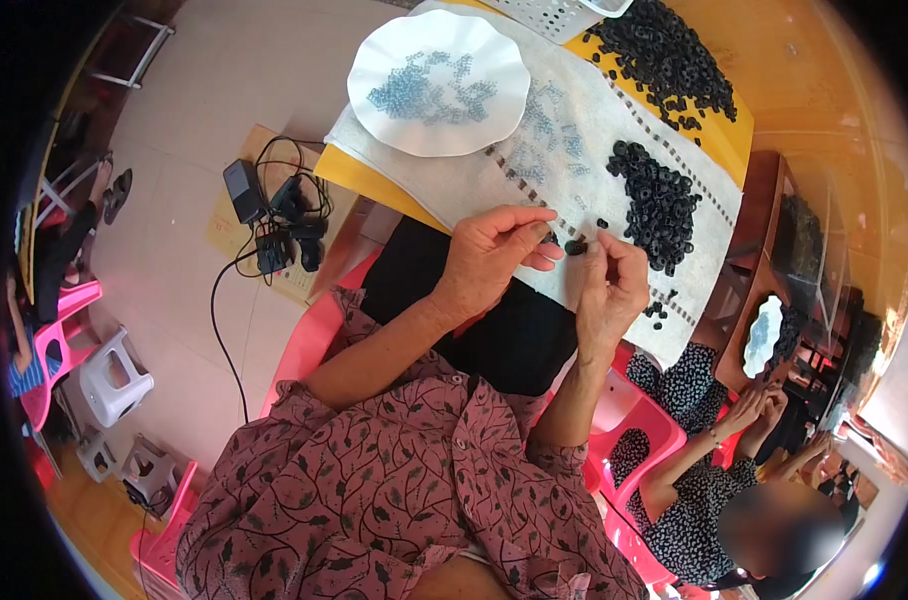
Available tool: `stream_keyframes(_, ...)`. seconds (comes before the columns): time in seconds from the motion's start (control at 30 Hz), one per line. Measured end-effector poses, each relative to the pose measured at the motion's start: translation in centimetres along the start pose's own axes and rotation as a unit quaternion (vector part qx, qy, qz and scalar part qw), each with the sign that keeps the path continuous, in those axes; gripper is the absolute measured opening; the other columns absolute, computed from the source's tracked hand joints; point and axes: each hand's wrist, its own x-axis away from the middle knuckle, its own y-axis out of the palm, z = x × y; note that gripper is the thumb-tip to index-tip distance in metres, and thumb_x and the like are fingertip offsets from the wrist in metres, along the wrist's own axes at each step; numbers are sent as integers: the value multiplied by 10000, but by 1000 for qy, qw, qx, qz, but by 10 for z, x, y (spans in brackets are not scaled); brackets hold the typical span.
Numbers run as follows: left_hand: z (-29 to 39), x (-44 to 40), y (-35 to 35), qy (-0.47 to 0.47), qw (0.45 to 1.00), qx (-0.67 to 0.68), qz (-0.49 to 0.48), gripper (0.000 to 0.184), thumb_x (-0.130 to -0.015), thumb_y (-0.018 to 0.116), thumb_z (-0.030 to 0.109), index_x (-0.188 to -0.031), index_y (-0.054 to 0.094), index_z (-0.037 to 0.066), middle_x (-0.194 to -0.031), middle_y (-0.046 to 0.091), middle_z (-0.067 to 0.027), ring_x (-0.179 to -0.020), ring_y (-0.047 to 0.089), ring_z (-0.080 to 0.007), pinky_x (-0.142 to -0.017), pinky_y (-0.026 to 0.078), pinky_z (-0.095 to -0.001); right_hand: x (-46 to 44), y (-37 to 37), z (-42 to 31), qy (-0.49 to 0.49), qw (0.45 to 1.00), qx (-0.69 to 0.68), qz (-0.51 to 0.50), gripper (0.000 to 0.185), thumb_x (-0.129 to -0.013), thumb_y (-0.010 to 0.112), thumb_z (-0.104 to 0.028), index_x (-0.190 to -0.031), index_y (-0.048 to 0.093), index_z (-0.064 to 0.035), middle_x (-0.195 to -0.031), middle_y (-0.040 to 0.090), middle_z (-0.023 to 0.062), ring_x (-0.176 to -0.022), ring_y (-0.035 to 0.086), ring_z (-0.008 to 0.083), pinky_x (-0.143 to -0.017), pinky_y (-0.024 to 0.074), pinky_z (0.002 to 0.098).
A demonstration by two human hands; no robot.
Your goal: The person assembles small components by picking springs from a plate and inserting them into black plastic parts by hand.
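Floor, far left: black adapters and cables [242,190] sit in a tangle, well apart from the hands.
Plate: a white plate [438,28] with a wavy rim, clear bluish beads [404,92] scattered over its middle.
Left hand: here comes the left hand [482,258], thumb and forefinger drawn in narrow, tips pointing right; a dark piece [551,239] shows at them, gripped or not I cannot tell.
Black ring: and here's the one to watch, a black ring [575,247] in the gap between the hands, right of the left fingertips and just left of the right thumb, so the right hand is nearer. Small, dark, squat, roughly round; no clear long axis. Held up or lying on the cloth, I cannot tell.
Loose ring: another single ring [602,223] lies just beyond the right fingertips.
Right hand: the right hand [616,285] has thumb and forefinger close together, tips reaching up toward the pile; whether they pinch anything, I cannot tell.
Pile: black rings heap up [660,208] on the white cloth [709,250], near the right hand.
Far right: a co-worker's hands [746,410] meet beside another pale dish [763,337].
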Motion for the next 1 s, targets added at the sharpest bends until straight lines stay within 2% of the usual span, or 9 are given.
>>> stream_keyframes(0.13, -10, -5, -5, 37, 999, 23, -20, 233, -934, 553, 43, -1153, 612, -15, -984, 662, -90, -832, 679, -157, -708, 561, -236, -10, -2, 22, -53, 990, 126, 20, 99, -825, 644, -5, -922, 662, -4, -830, 590, 108, -674, 576, 200, -573, 473, 301)
stream_keyframes(0.27, -9, -6, -5, 48, 998, 0, -30, 245, -922, 567, 27, -1159, 606, -17, -1014, 658, -97, -856, 667, -150, -732, 553, -235, -20, 3, 23, -63, 988, 136, 31, 105, -824, 648, -11, -926, 668, -16, -833, 591, 104, -672, 582, 199, -586, 481, 309)
stream_keyframes(0.43, -12, -7, -7, 44, 998, 21, -37, 251, -909, 582, 14, -1158, 599, -18, -1022, 659, -94, -866, 653, -134, -738, 545, -231, -30, 15, 16, -99, 980, 172, -5, 123, -823, 668, -56, -944, 690, -60, -842, 594, 101, -677, 599, 209, -599, 494, 311)
stream_keyframes(0.57, -11, -8, -7, 47, 998, 23, -32, 246, -899, 597, 10, -1143, 598, -18, -1032, 660, -94, -864, 643, -126, -747, 538, -233, -34, 21, 16, -93, 967, 232, -56, 112, -813, 683, -83, -923, 687, -62, -847, 594, 112, -688, 607, 254, -609, 498, 344)
stream_keyframes(0.7, -10, -10, -8, 58, 996, 45, -42, 241, -891, 605, 3, -1131, 602, -19, -1038, 661, -92, -901, 624, -121, -786, 523, -243, -34, 20, 16, -105, 967, 224, -51, 90, -811, 678, -76, -895, 668, -47, -841, 588, 127, -692, 603, 278, -615, 499, 361)
stream_keyframes(0.8, -10, -10, -11, 54, 997, 29, -48, 239, -890, 601, -8, -1129, 607, -16, -1056, 657, -83, -914, 611, -112, -819, 508, -246, -28, 16, 11, -131, 977, 165, -38, 73, -816, 672, -44, -876, 641, -17, -839, 595, 127, -684, 611, 252, -608, 500, 343)
stream_keyframes(0.87, -11, -11, -12, 58, 997, 12, -48, 238, -894, 593, -10, -1131, 611, -13, -1060, 653, -72, -920, 604, -106, -829, 501, -244, -20, 11, -5, -24, 997, 45, -64, 74, -817, 665, -4, -881, 630, 8, -835, 605, 123, -676, 616, 220, -598, 497, 319)
stream_keyframes(0.9, -12, -11, -11, 62, 997, -4, -49, 238, -898, 585, -12, -1133, 616, -9, -1065, 650, -61, -925, 598, -101, -839, 494, -243, -18, 8, -13, -45, 995, 43, -72, 88, -807, 671, 31, -880, 625, 15, -825, 608, 108, -662, 604, 175, -581, 487, 283)
stream_keyframes(1.0, -9, -8, -9, 78, 995, -7, -54, 239, -907, 567, -10, -1140, 622, -2, -1056, 644, -41, -939, 589, -93, -851, 486, -239, -14, 3, -31, -97, 991, 42, -77, 99, -797, 677, 48, -872, 624, 13, -811, 599, 101, -650, 587, 158, -571, 478, 262)
